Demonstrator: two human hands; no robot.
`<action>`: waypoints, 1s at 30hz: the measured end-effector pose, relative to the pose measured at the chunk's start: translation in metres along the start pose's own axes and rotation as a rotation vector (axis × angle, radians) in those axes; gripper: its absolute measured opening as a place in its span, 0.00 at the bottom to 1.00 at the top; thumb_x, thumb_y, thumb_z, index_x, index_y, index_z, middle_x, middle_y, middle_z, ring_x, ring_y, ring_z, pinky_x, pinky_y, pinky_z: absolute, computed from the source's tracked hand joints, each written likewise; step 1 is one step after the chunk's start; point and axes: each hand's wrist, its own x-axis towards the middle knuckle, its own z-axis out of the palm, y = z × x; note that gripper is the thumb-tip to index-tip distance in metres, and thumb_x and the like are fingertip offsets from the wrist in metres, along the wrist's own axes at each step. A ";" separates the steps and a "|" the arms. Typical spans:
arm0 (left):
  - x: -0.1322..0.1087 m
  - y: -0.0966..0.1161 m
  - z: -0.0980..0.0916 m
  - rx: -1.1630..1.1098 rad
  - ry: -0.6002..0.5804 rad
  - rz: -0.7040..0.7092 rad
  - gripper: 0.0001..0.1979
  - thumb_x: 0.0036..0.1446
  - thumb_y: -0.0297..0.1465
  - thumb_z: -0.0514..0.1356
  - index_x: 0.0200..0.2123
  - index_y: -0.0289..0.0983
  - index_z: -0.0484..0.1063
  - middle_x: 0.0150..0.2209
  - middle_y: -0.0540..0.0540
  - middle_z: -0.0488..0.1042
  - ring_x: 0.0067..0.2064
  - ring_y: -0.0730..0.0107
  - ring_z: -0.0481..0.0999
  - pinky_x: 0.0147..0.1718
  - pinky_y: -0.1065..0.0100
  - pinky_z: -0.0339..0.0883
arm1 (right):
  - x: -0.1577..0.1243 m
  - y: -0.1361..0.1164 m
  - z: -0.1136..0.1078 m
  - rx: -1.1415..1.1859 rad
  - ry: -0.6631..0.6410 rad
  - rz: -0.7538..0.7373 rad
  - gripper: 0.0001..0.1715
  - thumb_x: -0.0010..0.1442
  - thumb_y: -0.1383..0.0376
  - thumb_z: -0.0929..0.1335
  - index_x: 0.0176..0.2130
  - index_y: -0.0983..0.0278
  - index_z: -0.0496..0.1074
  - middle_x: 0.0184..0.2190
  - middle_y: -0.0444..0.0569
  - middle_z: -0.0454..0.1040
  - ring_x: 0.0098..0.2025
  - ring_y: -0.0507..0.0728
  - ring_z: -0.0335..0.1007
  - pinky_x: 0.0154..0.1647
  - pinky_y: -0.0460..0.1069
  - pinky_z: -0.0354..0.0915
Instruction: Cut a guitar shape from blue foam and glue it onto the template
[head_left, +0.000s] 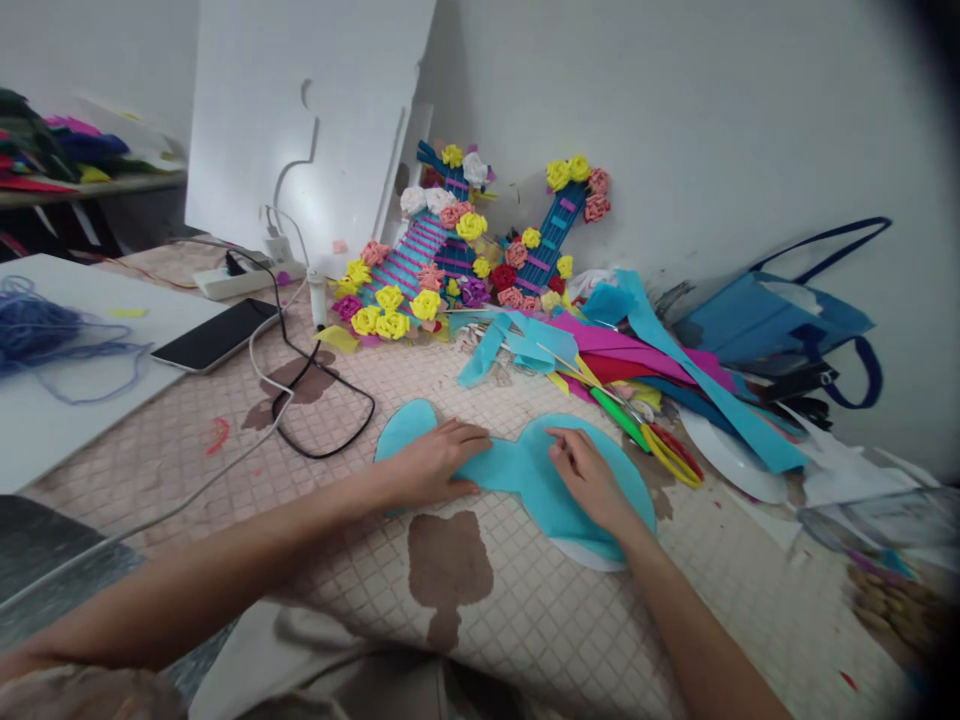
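Note:
A light blue paper-covered shape (506,466) lies flat before me, with a small rounded end at the left, a narrow middle and a large round end at the right. White shows along the lower edge of the large end. My left hand (439,462) rests palm down on the narrow part, fingers spread toward the right. On the large round end lies my right hand (585,475), its fingers bent and somewhat apart, touching the blue surface. Neither hand appears to hold anything.
Behind lie scissors with yellow handles (673,455), a green tool (621,419), blue strips (675,350) and flower-covered pieces (420,265). At the left are a phone (217,335), cables, a power strip (244,278) and a glue gun (318,300). A blue bag (772,315) stands right.

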 end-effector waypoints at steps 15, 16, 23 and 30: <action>-0.046 -0.023 -0.027 0.063 0.007 -0.118 0.32 0.56 0.42 0.63 0.61 0.37 0.60 0.66 0.33 0.53 0.68 0.47 0.50 0.62 0.40 0.44 | 0.000 0.002 0.002 -0.013 -0.029 0.038 0.20 0.66 0.54 0.58 0.50 0.61 0.66 0.39 0.51 0.68 0.36 0.59 0.69 0.40 0.56 0.69; -0.051 -0.026 -0.028 0.068 0.018 -0.128 0.32 0.58 0.43 0.60 0.62 0.37 0.58 0.68 0.34 0.50 0.69 0.47 0.46 0.62 0.40 0.42 | 0.000 0.002 0.002 -0.015 -0.029 0.036 0.20 0.66 0.54 0.58 0.50 0.61 0.66 0.39 0.51 0.68 0.36 0.59 0.69 0.40 0.56 0.69; -0.080 -0.038 -0.030 0.194 -0.103 -0.219 0.33 0.65 0.47 0.49 0.68 0.41 0.46 0.70 0.43 0.43 0.70 0.50 0.37 0.64 0.42 0.32 | 0.000 0.000 0.001 -0.025 -0.037 0.041 0.21 0.66 0.54 0.58 0.50 0.62 0.66 0.39 0.51 0.67 0.37 0.58 0.68 0.41 0.55 0.68; -0.084 -0.043 -0.040 0.252 -0.156 -0.292 0.37 0.64 0.49 0.48 0.69 0.36 0.42 0.70 0.40 0.40 0.70 0.50 0.34 0.64 0.43 0.32 | 0.000 0.000 0.000 -0.025 -0.039 0.046 0.21 0.65 0.53 0.58 0.50 0.62 0.66 0.38 0.51 0.66 0.36 0.58 0.67 0.41 0.54 0.67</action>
